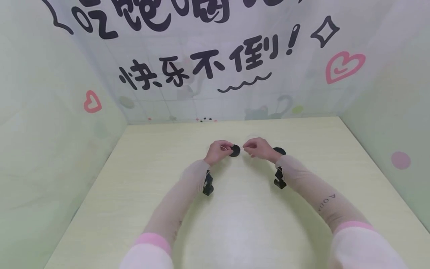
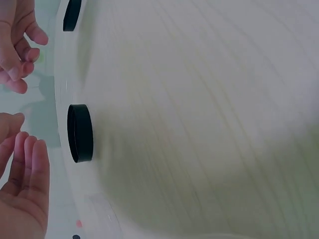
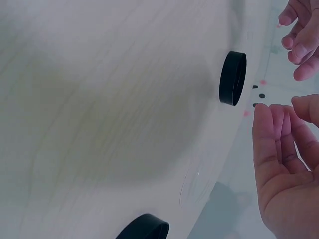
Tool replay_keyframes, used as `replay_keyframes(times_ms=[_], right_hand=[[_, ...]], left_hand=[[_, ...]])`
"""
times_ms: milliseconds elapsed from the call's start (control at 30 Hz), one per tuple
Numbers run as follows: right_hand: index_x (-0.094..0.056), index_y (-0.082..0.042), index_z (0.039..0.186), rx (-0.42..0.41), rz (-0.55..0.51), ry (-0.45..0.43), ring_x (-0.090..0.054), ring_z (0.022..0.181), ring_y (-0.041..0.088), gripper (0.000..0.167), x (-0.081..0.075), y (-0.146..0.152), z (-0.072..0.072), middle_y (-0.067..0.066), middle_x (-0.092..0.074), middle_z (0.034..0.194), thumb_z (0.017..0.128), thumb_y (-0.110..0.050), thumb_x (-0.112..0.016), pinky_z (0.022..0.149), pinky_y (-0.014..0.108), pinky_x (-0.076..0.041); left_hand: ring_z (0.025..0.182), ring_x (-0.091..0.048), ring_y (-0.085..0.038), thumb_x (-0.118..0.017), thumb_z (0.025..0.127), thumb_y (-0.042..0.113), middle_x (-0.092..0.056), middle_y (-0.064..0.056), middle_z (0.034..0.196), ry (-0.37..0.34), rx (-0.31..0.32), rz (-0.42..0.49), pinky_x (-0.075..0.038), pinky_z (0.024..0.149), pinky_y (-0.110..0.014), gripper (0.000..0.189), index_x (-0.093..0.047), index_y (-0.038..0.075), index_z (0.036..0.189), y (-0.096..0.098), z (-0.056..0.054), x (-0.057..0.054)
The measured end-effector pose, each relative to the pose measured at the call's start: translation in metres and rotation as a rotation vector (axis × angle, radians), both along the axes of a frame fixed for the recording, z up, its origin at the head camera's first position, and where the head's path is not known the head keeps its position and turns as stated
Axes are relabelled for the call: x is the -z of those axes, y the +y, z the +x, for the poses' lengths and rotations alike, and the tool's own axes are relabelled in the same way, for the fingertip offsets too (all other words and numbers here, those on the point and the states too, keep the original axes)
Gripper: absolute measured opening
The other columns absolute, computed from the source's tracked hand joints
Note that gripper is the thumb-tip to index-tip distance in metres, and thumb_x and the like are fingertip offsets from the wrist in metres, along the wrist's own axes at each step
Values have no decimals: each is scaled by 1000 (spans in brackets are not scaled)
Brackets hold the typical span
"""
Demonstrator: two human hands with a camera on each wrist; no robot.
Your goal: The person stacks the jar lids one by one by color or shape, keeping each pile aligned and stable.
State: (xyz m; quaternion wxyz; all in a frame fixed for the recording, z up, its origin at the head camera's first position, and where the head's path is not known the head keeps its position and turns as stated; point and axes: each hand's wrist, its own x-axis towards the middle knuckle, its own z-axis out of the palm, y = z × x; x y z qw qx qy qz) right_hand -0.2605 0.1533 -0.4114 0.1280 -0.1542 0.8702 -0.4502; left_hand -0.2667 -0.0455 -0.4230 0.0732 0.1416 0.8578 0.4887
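- Head view: the left hand and the right hand are held facing each other above a pale table. On each, the thumb is brought close to the fingertips; whether anything thin or clear is pinched cannot be told. The left black cap is seen between the hands, beside the left fingertips. The right black cap is partly covered by the right wrist. A clear disc is faintly shown just beyond the right hand. The table is backed by a curtain printed with dark lettering.
- Left wrist view: the left fingers are extended, with the thumb set near their tips. The 2 black caps are shown lying flat on the table, apart from both hands. A clear round rim is made out near the lower edge.
- Right wrist view: the right fingers are kept nearly straight, the left ones loosely bent. The clear disc is seen lying between the 2 caps.
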Motion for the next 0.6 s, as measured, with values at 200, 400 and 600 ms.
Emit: replay_keyframes(times_ms=[200,400,600], right_hand=[[-54,7,111,51,30,25,-58,83,37,28,-6,18,-10,26,-57,97,89,-11,-51,69,38,-51],[-54,7,112,107,54,52,-59,82,37,29,-7,30,-21,27,-58,97,89,-11,-52,69,36,-51],[-52,8,112,144,43,48,-58,85,39,30,-4,39,-27,28,-57,98,89,-10,-52,68,34,-51]], left_hand=[[78,-56,-15,-63,81,7,-62,-6,87,-2,8,-56,-47,69,-21,25,-62,1,105,28,-6,0],[85,-58,-17,-62,83,9,-62,-7,96,34,1,-81,-47,73,-23,27,-60,3,109,49,-8,-9],[95,-58,-18,-62,83,11,-60,-9,109,0,-12,-66,-47,78,-24,34,-57,4,116,61,-13,-3]])
